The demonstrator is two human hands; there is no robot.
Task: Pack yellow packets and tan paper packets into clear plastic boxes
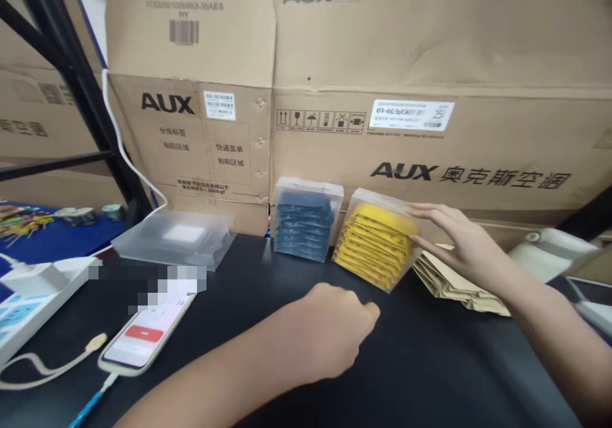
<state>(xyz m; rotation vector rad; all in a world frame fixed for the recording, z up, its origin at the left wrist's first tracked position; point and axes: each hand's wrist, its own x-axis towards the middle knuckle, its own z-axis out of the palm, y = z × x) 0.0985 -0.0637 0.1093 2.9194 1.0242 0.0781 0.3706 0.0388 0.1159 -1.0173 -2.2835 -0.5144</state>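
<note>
Black tabletop bears the yellow-filled box, right hand touching

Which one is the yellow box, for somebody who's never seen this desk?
Find the cardboard behind the black desk. Just in front stands the yellow box, by the right hand. Unlike the blue box to its left, it shows yellow packets through clear walls.

Clear smooth plastic cases — yellow glossy packets, matt brown cardboard, smooth black tabletop
</note>
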